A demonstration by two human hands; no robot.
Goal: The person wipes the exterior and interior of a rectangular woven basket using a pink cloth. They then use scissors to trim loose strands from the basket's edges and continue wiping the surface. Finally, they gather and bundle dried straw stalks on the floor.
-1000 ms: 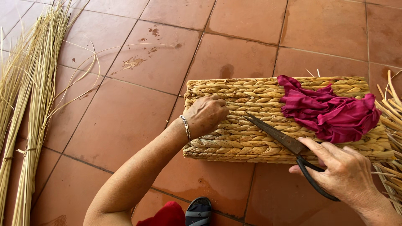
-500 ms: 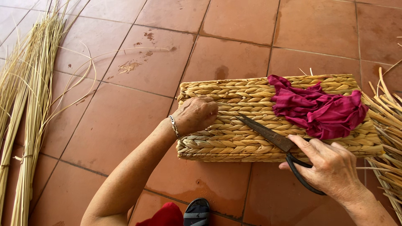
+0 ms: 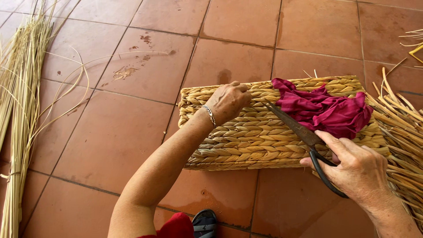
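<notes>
Woven straw forms the rectangular basket panel (image 3: pixel 260 132), which lies flat on the terracotta tile floor (image 3: pixel 132 132) at the centre of the scene. Left hand (image 3: pixel 228 102): loosely clenched, knuckles up, pressing on the far left part of the panel; it grasps no separate item. A silver bracelet (image 3: pixel 210 115) sits on that wrist. Right hand (image 3: pixel 359 169): closed around the black handles of the scissors (image 3: pixel 304 134) at the near right edge of the panel. The dark scissor blades lie nearly together and point far-left across the weave, resting on or just above it. A crumpled magenta cloth (image 3: pixel 328 110) lies on the far right part of the panel, just beside the blades. Loose straw ends (image 3: pixel 403 128) fan out from the right end of the panel. A separate bundle of long dry stalks (image 3: pixel 20 110) lies on the floor at the far left, well apart from the panel.
</notes>
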